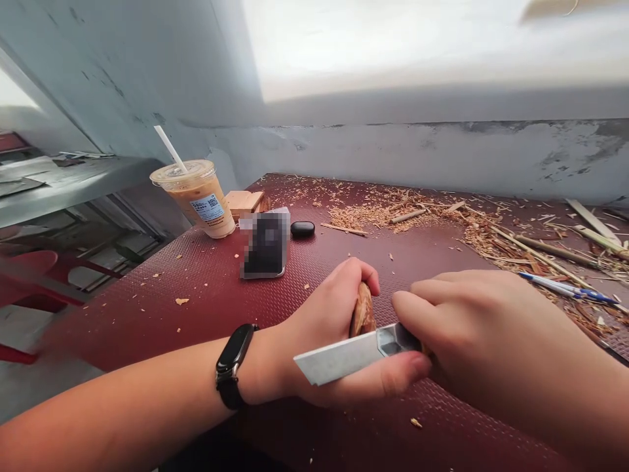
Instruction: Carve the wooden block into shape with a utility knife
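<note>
My left hand [328, 328] is closed round a small brown piece of wood [362, 309], which pokes up between thumb and fingers. A black band [232, 364] sits on that wrist. My right hand [472, 328] grips the handle of a knife; its broad flat steel blade [344, 357] points left and lies across the left fingers, just under the wood. Both hands hover over the near part of the dark red table [162, 295].
An iced coffee cup with a straw [201, 196] stands at the table's far left, beside a wooden block [244, 201], a phone [266, 244] and a black oval case [303, 229]. Shavings and sticks [491, 229] and a blue pen [565, 286] litter the right. A wall runs behind.
</note>
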The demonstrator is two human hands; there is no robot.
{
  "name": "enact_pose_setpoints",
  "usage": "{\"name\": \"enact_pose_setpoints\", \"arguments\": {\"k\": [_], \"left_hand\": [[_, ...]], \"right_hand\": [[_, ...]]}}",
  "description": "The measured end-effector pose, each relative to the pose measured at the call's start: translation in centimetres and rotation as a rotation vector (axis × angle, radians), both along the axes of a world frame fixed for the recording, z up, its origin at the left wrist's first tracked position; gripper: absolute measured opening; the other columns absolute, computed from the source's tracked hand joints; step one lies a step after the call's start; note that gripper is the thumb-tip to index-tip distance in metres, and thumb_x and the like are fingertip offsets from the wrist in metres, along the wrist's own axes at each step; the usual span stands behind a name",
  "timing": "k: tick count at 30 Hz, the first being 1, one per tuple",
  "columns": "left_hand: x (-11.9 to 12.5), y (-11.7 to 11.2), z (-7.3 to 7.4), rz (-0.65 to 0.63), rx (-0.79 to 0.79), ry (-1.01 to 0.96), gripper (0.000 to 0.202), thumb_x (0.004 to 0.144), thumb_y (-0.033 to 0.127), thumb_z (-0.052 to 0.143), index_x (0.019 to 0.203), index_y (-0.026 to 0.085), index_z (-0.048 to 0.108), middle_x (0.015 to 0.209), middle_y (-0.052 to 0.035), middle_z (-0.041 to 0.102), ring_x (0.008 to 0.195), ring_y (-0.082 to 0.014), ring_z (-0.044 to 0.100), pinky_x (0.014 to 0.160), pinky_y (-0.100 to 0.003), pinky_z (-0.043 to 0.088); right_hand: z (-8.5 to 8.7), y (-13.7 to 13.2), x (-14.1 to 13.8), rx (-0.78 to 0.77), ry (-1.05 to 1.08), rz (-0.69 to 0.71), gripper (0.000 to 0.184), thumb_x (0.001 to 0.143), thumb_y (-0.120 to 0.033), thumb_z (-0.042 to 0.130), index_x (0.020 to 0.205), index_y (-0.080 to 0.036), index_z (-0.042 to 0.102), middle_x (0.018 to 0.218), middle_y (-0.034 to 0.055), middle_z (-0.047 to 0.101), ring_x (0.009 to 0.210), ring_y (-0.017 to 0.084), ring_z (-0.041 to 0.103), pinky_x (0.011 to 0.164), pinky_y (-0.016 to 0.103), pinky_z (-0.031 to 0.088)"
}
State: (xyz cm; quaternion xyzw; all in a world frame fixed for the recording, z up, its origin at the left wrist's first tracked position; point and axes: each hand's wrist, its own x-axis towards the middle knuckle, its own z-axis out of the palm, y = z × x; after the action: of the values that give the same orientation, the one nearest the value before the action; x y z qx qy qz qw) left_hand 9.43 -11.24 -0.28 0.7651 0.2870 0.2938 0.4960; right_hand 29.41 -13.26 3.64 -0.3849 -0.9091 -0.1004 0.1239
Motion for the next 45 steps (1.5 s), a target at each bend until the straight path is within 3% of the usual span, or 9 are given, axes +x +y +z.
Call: {"name": "enact_pose_setpoints", "arguments": {"k": [6,15,18,22,26,34,38,41,45], "left_hand": [[0.0,-0.3,0.3,0.046,0.013,-0.008,0.048,0.081,0.037,0.071,0.095,0.024,0.027,0.066,0.0101,0.037,0.056,-0.0094,0.033,0.055,-0.027,0.031],[0.2,-0.7,-0.2,0.146,-0.062,-0.12,0.04,0.09,0.039,0.065,0.092,0.024,0.028,0.067,0.0086,0.039,0.058,-0.0095,0.035,0.054,-0.026,0.03],[0.2,-0.5,0.0,0.151,-0.03,-0.099,0.044,0.087,0.042,0.069,0.092,0.024,0.029,0.068,0.0081,0.04,0.06,-0.0102,0.037,0.057,-0.027,0.032],[0.0,0.0,0.2,0.044,-0.116,-0.049,0.059,0.076,0.043,0.079,0.097,0.024,0.027,0.068,0.0087,0.044,0.058,-0.0097,0.038,0.056,-0.026,0.03],[-0.1,0.1,0.2,-0.003,-0.106,-0.013,0.061,0.073,0.041,0.08,0.1,0.024,0.028,0.072,0.0066,0.049,0.058,-0.01,0.04,0.053,-0.027,0.029],[-0.1,-0.3,0.2,0.068,-0.08,-0.048,0.048,0.081,0.033,0.073,0.096,0.024,0.028,0.066,0.0096,0.04,0.057,-0.0098,0.036,0.055,-0.027,0.03],[0.1,-0.5,-0.2,0.123,-0.073,-0.134,0.037,0.089,0.034,0.065,0.094,0.023,0.03,0.073,0.0064,0.044,0.061,-0.0095,0.037,0.055,-0.026,0.032],[0.0,-0.3,-0.1,0.116,-0.097,-0.108,0.043,0.086,0.036,0.07,0.096,0.023,0.03,0.071,0.007,0.046,0.061,-0.0098,0.039,0.056,-0.026,0.033],[-0.2,0.3,0.0,0.047,-0.083,-0.028,0.06,0.076,0.047,0.079,0.098,0.023,0.029,0.069,0.0075,0.046,0.06,-0.0107,0.039,0.057,-0.026,0.032]], "right_hand": [[-0.6,-0.3,-0.1,0.142,-0.005,-0.038,0.022,0.067,-0.004,0.05,0.06,-0.024,0.045,0.052,-0.0029,0.05,0.041,0.016,0.042,0.051,0.031,0.021],[-2.5,-1.5,-0.7,0.297,0.01,-0.267,0.022,0.073,-0.008,0.05,0.065,-0.026,0.04,0.052,-0.0022,0.046,0.042,0.016,0.045,0.049,0.028,0.022],[-2.0,-1.0,-0.4,0.263,0.015,-0.212,0.021,0.075,-0.013,0.054,0.064,-0.025,0.04,0.052,-0.0026,0.045,0.041,0.016,0.044,0.048,0.027,0.02],[-0.9,-0.3,-0.1,0.127,0.034,-0.07,0.022,0.068,-0.005,0.052,0.06,-0.023,0.041,0.051,-0.0037,0.047,0.041,0.013,0.039,0.049,0.03,0.017],[-0.5,-0.1,-0.3,0.028,0.047,-0.037,0.021,0.066,-0.003,0.052,0.06,-0.022,0.047,0.052,-0.0045,0.051,0.04,0.013,0.039,0.05,0.031,0.016],[-2.0,-0.7,-0.7,0.202,0.02,-0.154,0.022,0.07,-0.005,0.05,0.062,-0.024,0.043,0.052,-0.0018,0.049,0.044,0.018,0.047,0.05,0.029,0.021],[-2.4,-0.8,-0.8,0.286,0.028,-0.285,0.02,0.079,-0.019,0.055,0.064,-0.025,0.043,0.051,-0.0023,0.047,0.039,0.018,0.046,0.047,0.027,0.02],[-2.0,-0.5,-0.5,0.326,0.058,-0.228,0.021,0.079,-0.019,0.055,0.064,-0.025,0.042,0.051,-0.0026,0.045,0.041,0.017,0.044,0.047,0.026,0.02],[-1.1,0.0,-0.1,0.174,0.033,-0.07,0.022,0.067,-0.006,0.053,0.06,-0.024,0.041,0.05,-0.0038,0.046,0.039,0.014,0.04,0.048,0.028,0.018]]}}
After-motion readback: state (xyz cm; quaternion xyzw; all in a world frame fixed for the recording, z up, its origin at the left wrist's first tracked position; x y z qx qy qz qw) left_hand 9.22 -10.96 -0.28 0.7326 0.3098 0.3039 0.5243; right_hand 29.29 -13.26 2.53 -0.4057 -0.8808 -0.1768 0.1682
